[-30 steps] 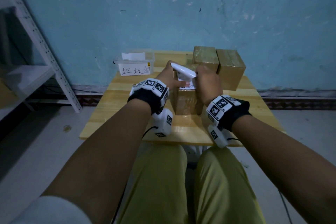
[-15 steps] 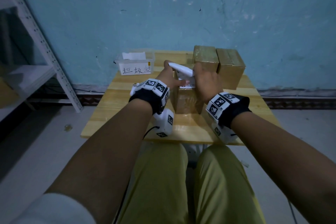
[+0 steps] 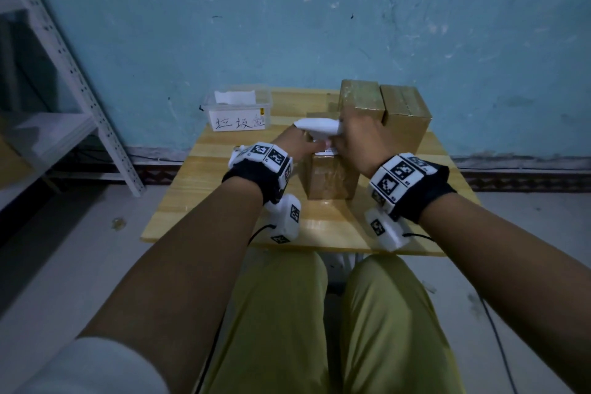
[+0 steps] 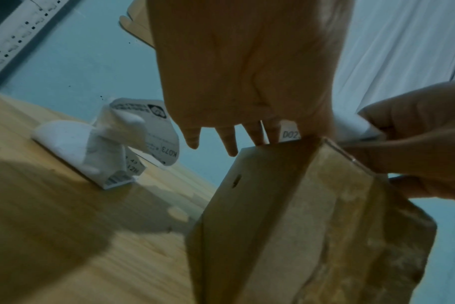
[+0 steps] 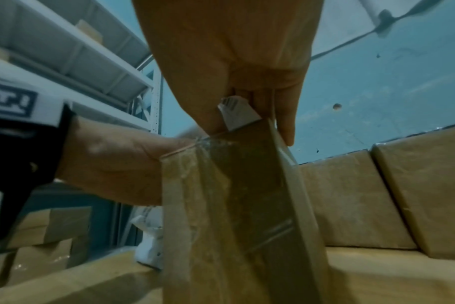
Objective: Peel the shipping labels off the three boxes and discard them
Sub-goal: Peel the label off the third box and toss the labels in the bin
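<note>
A brown taped box (image 3: 331, 176) stands in the middle of the wooden table (image 3: 198, 201). Its white shipping label (image 3: 318, 126) is partly peeled and curls up off the top. My right hand (image 3: 355, 141) pinches the lifted end of that label (image 5: 237, 113) at the box's top right. Beside it, my left hand (image 3: 295, 145) grips the box's top left edge, with the fingers (image 4: 231, 144) over the top and the thumb (image 5: 117, 164) along the near edge. Two more brown boxes (image 3: 361, 102) (image 3: 404, 115) stand side by side behind, their tops bare in the head view.
A clear bin (image 3: 238, 125) with a handwritten paper sign holds white paper at the table's back left. A crumpled peeled label (image 4: 96, 144) lies on the table left of the middle box. A metal shelf (image 3: 80, 83) stands at the left, and a blue wall rises behind.
My right hand has drawn a little toward the back right with the label end, and the label's loose part sits slightly flatter. The left hand stays on the box.
</note>
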